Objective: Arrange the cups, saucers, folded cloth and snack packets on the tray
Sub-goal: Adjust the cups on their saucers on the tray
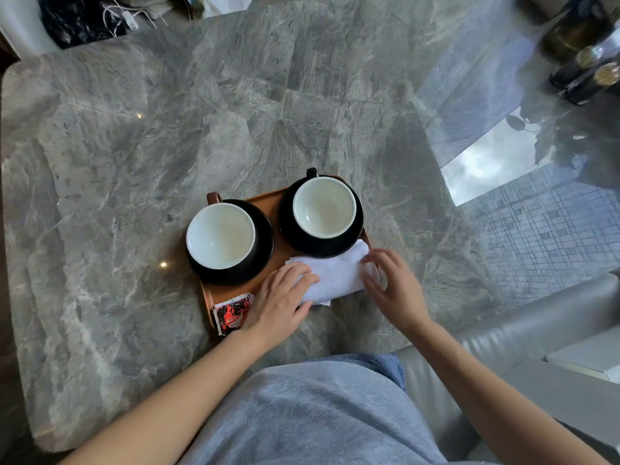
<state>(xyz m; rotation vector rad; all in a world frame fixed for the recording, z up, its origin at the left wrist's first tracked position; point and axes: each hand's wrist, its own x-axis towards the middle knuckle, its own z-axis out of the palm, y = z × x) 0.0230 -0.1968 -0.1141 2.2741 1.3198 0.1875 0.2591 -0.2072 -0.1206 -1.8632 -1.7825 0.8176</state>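
A brown tray point(265, 199) lies on the grey marble table. On it stand two white-lined cups, the left cup point(220, 235) with a brown handle and the right cup point(324, 207) with a black one, each on a black saucer point(265, 245) point(286, 216). A folded white cloth point(339, 273) lies along the tray's near right side. My left hand point(280, 302) rests flat on the cloth's left end. My right hand point(394, 286) hovers at its right end with fingers spread. Red snack packets point(232, 313) sit at the tray's near left corner, beside my left wrist.
The marble table point(134, 162) stretches wide around the tray. Dark bottles point(587, 52) stand at the far right corner. A dark bag with white cables point(84, 18) lies beyond the far left edge. A grey sofa cushion point(536, 330) is at my right, my lap below.
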